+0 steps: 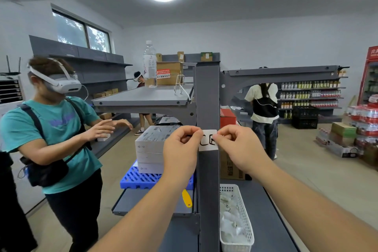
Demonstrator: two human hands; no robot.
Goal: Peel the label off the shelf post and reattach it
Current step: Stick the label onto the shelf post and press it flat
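Head: both hands (180, 145) pinching label (207, 140).

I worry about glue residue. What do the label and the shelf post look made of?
The label looks like matte white paper or tape: thin, opaque, hand-marked in black ink. The shelf post looks like painted or powder-coated steel: even dark grey, crisp folded edges, a slight sheen. Both hands pinch the label's ends against it.

Grey shelf post (207, 98) carries a white label (208, 140) — pinched between the fingers (196, 132) at both edges. Lower shelf (263, 206), below the fingers: white basket (246, 221), contents possibly crumpled paper.
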